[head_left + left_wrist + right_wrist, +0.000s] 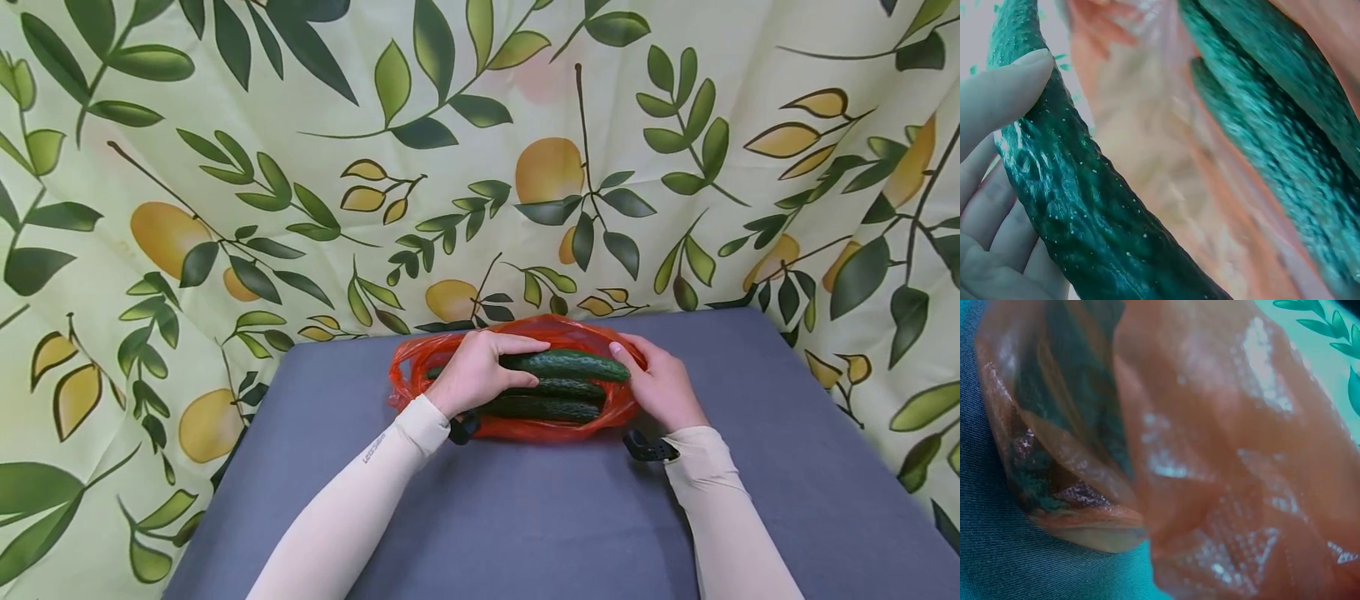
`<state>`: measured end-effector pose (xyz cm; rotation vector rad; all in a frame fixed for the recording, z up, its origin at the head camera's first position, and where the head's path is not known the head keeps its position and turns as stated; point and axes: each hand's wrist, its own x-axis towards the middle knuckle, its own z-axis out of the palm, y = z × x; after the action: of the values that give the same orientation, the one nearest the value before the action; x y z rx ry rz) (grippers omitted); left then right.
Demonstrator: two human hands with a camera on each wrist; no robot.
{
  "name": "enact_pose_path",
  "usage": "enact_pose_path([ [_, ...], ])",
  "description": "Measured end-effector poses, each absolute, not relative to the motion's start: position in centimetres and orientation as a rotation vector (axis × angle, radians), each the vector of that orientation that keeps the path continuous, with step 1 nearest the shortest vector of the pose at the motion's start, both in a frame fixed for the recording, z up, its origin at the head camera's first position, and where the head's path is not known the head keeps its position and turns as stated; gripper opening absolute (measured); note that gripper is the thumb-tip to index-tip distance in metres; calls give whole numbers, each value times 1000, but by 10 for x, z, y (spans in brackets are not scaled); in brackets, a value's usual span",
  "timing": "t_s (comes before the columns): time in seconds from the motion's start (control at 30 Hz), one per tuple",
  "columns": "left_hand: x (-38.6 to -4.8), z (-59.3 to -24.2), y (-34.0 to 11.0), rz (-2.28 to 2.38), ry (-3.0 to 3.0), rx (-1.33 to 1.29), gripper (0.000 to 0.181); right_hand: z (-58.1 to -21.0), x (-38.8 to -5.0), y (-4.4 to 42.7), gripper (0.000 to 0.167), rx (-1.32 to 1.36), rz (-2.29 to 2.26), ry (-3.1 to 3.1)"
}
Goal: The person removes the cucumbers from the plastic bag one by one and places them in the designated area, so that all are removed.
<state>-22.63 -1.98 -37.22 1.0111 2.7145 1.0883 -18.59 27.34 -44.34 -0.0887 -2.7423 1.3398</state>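
Observation:
A red plastic bag [517, 429] lies on the table with its mouth open upward and several dark green cucumbers [551, 408] inside. My left hand [476, 367] grips the uppermost cucumber [566, 364], thumb on one side and fingers on the other. The left wrist view shows this bumpy cucumber [1085, 187] held apart from the others [1260, 119] in the bag. At the bag's right end, my right hand [663, 379] holds the rim, thumb on the inner side near the cucumber's tip. In the right wrist view the crumpled bag [1222, 456] hides that hand's fingers.
A grey-blue cloth covers the table [540, 517]. Behind it and along both sides hangs a pale curtain [465, 167] printed with leaves and yellow fruit. The bag lies near the table's back edge.

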Motion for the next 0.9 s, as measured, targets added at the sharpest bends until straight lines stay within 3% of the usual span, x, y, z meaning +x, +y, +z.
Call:
enact_pose_path([
  [0.43, -159, -362, -39, 1083, 2639, 1140, 51, -444, -185, 272, 65, -41, 1315, -2735],
  [0.63, -139, -381, -59, 1046, 2638, 1070, 52, -445, -186, 272, 69, -59, 1314, -2748],
  [0.9, -137, -422, -79, 1005, 2647, 948, 52, -445, -187, 271, 72, -52, 1290, -2761],
])
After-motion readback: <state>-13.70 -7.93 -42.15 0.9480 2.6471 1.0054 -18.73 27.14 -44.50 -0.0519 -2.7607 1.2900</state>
